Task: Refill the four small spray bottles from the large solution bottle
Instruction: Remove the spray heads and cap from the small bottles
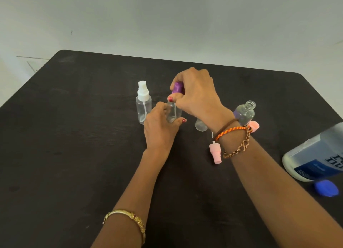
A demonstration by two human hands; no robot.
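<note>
On the black table (74,155), my left hand (159,129) grips the body of a small clear spray bottle (173,111). My right hand (196,95) pinches that bottle's purple spray top (177,87) from above. A clear bottle with a white spray top (143,104) stands just to the left. Behind my right wrist stands a frosted bottle (200,125), mostly hidden. An uncapped clear bottle (246,113) stands further right. The large solution bottle (315,155) with a blue label sits at the right edge.
A pink spray head with its tube (215,152) lies on the table under my right wrist. A pink cap (254,126) sits beside the uncapped bottle. A blue cap (326,188) lies in front of the large bottle. A pale wall rises behind the table.
</note>
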